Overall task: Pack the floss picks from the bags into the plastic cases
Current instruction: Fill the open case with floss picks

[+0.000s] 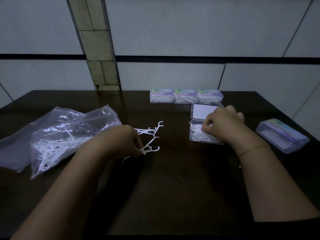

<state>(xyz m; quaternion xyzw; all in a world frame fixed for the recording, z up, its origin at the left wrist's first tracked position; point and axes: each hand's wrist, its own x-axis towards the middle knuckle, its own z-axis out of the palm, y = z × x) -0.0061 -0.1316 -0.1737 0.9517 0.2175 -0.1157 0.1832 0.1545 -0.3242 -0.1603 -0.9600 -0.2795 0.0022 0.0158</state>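
Clear plastic bags [57, 135] with several white floss picks inside lie at the left of the dark table. My left hand [124, 141] pinches a couple of white floss picks [149, 148] just right of the bags. A few loose picks [147, 129] lie beyond it on the table. An open clear case [204, 135] with its lid [204, 111] tipped back holds several picks. My right hand [223, 123] rests over that case, fingers pinched on picks inside it.
Three closed, filled cases [186, 96] stand in a row at the table's far edge. Another closed case [282, 135] lies at the right, near the table's edge. A tiled wall rises behind the table [173, 187].
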